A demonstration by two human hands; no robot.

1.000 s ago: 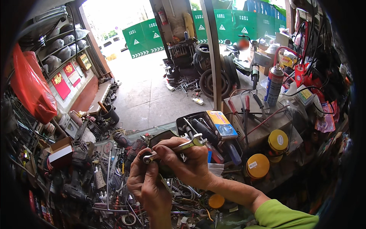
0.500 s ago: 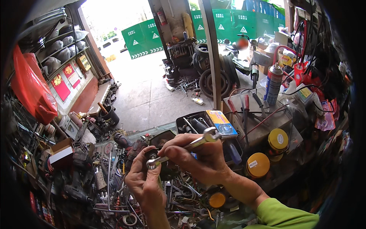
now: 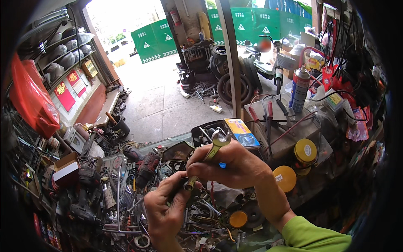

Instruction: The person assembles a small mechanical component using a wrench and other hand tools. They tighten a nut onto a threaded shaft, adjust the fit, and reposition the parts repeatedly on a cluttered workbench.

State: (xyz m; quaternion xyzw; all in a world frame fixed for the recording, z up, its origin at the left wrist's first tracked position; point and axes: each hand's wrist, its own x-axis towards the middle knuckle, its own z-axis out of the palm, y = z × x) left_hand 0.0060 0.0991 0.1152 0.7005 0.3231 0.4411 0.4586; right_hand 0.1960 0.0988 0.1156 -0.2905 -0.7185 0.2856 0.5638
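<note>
A shiny combination wrench (image 3: 212,152) slants through my right hand (image 3: 237,164). Its open-jaw end sticks up past the fingers, and its ring end points down toward my left hand (image 3: 164,206). That hand is closed, pinching a small dark part (image 3: 185,180) between thumb and fingers. The wrench's ring end lies right at this part, by the left fingertips. Fingers hide most of the small part, so its kind is unclear. Both hands are raised over a bench heaped with tools.
Beneath the hands lie a red-and-black power drill (image 3: 147,170), loose wrenches and metal rods. On the right are yellow round tins (image 3: 305,151), a spray can (image 3: 299,90) and red-handled cables (image 3: 270,110). A blue-and-yellow box (image 3: 242,133) sits on a black tray beyond the right hand.
The wrench has turned steeper, and its ring end has shifted right and down. My right hand has tilted over, and my left hand has moved slightly right and lower with the small part.
</note>
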